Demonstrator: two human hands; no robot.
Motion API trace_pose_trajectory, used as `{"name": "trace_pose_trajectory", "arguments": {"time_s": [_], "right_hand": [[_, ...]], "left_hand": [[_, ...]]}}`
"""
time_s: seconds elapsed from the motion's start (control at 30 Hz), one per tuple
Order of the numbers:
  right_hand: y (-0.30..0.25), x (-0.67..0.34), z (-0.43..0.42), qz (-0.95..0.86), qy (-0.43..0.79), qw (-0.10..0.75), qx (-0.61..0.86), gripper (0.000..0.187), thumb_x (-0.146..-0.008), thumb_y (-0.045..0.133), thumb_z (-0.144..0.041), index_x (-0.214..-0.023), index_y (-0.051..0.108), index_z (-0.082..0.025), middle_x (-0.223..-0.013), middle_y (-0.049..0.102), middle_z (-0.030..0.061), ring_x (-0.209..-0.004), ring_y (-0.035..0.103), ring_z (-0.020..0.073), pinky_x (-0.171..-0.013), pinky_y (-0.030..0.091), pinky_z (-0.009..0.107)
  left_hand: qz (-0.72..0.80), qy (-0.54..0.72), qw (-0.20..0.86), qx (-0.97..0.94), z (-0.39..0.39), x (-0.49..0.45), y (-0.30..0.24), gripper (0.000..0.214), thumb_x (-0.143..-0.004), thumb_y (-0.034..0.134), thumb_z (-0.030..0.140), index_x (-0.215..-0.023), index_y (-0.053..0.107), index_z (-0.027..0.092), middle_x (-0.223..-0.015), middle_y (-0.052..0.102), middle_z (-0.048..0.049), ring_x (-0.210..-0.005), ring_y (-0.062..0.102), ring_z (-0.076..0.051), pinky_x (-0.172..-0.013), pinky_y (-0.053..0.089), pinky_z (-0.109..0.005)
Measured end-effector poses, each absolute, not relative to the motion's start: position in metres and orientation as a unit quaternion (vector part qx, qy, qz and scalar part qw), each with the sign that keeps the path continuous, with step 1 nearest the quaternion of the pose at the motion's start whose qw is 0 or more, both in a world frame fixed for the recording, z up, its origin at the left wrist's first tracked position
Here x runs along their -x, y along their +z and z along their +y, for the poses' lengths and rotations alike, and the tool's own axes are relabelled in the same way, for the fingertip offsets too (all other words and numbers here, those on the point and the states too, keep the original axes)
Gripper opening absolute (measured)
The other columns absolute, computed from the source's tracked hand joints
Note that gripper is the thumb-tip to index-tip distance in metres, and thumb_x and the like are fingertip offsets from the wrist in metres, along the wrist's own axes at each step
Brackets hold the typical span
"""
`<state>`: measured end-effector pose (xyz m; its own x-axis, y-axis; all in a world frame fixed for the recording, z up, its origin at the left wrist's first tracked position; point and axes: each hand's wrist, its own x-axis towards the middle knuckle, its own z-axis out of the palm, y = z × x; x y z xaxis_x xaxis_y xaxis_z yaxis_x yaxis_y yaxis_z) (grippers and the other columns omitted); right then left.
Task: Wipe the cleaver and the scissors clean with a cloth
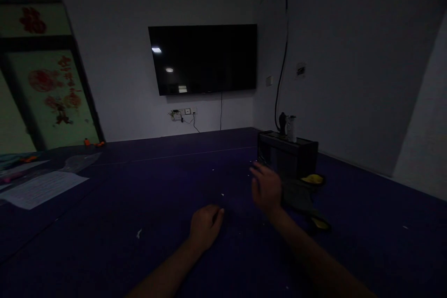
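Observation:
The room is dim. My left hand [205,226] rests low over the dark blue floor [139,205], its fingers curled into a loose fist with nothing visible in them. My right hand [266,187] hovers a little higher and further right, fingers stretched forward and slightly spread, holding nothing. It is nearest to a small dark box-like stand [288,153] and a dark item with a yellow patch [312,179] on the floor. Small white scraps [138,233] dot the floor around both hands.
A black wall-mounted screen [204,58] hangs ahead, with sockets [183,112] and cables below. A white bottle [292,128] and a dark object stand on the box. Papers [42,186] lie at the left by a door with red decorations [59,88].

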<state>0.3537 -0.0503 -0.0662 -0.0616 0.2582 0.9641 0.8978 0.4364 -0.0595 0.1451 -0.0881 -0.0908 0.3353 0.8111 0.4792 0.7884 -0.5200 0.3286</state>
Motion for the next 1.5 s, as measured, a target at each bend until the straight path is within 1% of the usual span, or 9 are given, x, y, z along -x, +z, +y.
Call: {"name": "trace_pose_trajectory", "arguments": {"time_s": [0.07, 0.17, 0.23, 0.33, 0.43, 0.67, 0.9, 1.17, 1.5], "right_hand": [[-0.075, -0.325, -0.057, -0.791, -0.229, 0.446, 0.349, 0.035, -0.084, 0.037, -0.016, -0.117, 0.05, -0.019, -0.116, 0.058, 0.0108, -0.111, 0.05, 0.019, -0.092, 0.039, 0.037], [-0.084, -0.297, -0.066, -0.904, -0.138, 0.307, 0.262, 0.045, -0.082, 0.037, -0.014, -0.126, 0.044, -0.022, -0.126, 0.052, 0.0078, -0.111, 0.05, 0.0185, -0.092, 0.04, 0.037], [-0.087, -0.291, -0.068, -0.918, -0.086, 0.281, 0.265, 0.048, -0.081, 0.035, -0.012, -0.128, 0.042, -0.021, -0.124, 0.054, 0.0067, -0.11, 0.051, 0.0169, -0.093, 0.041, 0.035], [-0.089, -0.293, -0.066, -0.917, -0.053, 0.276, 0.282, 0.049, -0.079, 0.036, -0.011, -0.126, 0.045, -0.019, -0.12, 0.057, 0.007, -0.108, 0.053, 0.0171, -0.091, 0.042, 0.035], [-0.09, -0.295, -0.064, -0.917, -0.047, 0.265, 0.295, 0.049, -0.077, 0.037, -0.011, -0.125, 0.046, -0.018, -0.116, 0.06, 0.0081, -0.101, 0.057, 0.0184, -0.086, 0.045, 0.034], [-0.089, -0.292, -0.067, -0.911, -0.056, 0.249, 0.325, 0.049, -0.079, 0.038, -0.014, -0.127, 0.044, -0.02, -0.112, 0.062, 0.0081, -0.093, 0.06, 0.0189, -0.079, 0.047, 0.031], [-0.086, -0.292, -0.068, -0.913, -0.043, 0.227, 0.335, 0.049, -0.079, 0.039, -0.014, -0.127, 0.043, -0.02, -0.112, 0.062, 0.0085, -0.094, 0.06, 0.0196, -0.081, 0.045, 0.033], [-0.084, -0.292, -0.069, -0.918, -0.033, 0.203, 0.338, 0.05, -0.079, 0.038, -0.014, -0.128, 0.042, -0.02, -0.113, 0.061, 0.0083, -0.094, 0.06, 0.0198, -0.079, 0.045, 0.032], [-0.088, -0.292, -0.068, -0.914, -0.037, 0.23, 0.332, 0.048, -0.08, 0.038, -0.015, -0.128, 0.042, -0.02, -0.115, 0.06, 0.0073, -0.095, 0.06, 0.02, -0.079, 0.045, 0.032]], "left_hand": [[0.48, 0.308, 0.022, -0.821, -0.088, -0.145, -0.092, 0.032, -0.086, 0.032, 0.031, -0.079, 0.06, 0.018, -0.076, 0.065, -0.0054, -0.069, 0.06, -0.016, -0.061, 0.04, -0.026], [0.483, 0.311, 0.015, -0.819, -0.088, -0.144, -0.097, 0.023, -0.081, 0.036, 0.021, -0.087, 0.058, 0.016, -0.083, 0.066, -0.0082, -0.075, 0.06, -0.019, -0.067, 0.043, -0.029], [0.482, 0.31, 0.018, -0.819, -0.087, -0.143, -0.1, 0.023, -0.078, 0.038, 0.017, -0.089, 0.058, 0.016, -0.084, 0.066, -0.0087, -0.077, 0.06, -0.02, -0.069, 0.044, -0.031], [0.465, 0.307, 0.032, -0.83, -0.085, -0.143, -0.103, 0.024, -0.075, 0.039, 0.014, -0.091, 0.057, 0.017, -0.086, 0.066, -0.0081, -0.08, 0.06, -0.02, -0.072, 0.045, -0.032], [0.45, 0.316, 0.048, -0.834, -0.084, -0.143, -0.103, 0.025, -0.074, 0.039, 0.012, -0.091, 0.057, 0.017, -0.091, 0.066, -0.0084, -0.085, 0.06, -0.02, -0.074, 0.045, -0.031], [0.451, 0.328, 0.053, -0.828, -0.085, -0.142, -0.102, 0.024, -0.073, 0.038, 0.011, -0.085, 0.058, 0.016, -0.086, 0.066, -0.0085, -0.08, 0.06, -0.02, -0.072, 0.045, -0.031], [0.45, 0.327, 0.065, -0.828, -0.085, -0.142, -0.101, 0.023, -0.073, 0.038, 0.01, -0.082, 0.058, 0.016, -0.085, 0.065, -0.0083, -0.079, 0.06, -0.019, -0.072, 0.045, -0.03], [0.452, 0.32, 0.062, -0.83, -0.084, -0.142, -0.1, 0.023, -0.073, 0.038, 0.01, -0.082, 0.059, 0.016, -0.083, 0.066, -0.0075, -0.078, 0.06, -0.019, -0.071, 0.045, -0.03], [0.459, 0.318, 0.062, -0.827, -0.083, -0.142, -0.102, 0.023, -0.073, 0.039, 0.009, -0.081, 0.059, 0.016, -0.084, 0.066, -0.0072, -0.08, 0.06, -0.019, -0.072, 0.045, -0.03]]}}
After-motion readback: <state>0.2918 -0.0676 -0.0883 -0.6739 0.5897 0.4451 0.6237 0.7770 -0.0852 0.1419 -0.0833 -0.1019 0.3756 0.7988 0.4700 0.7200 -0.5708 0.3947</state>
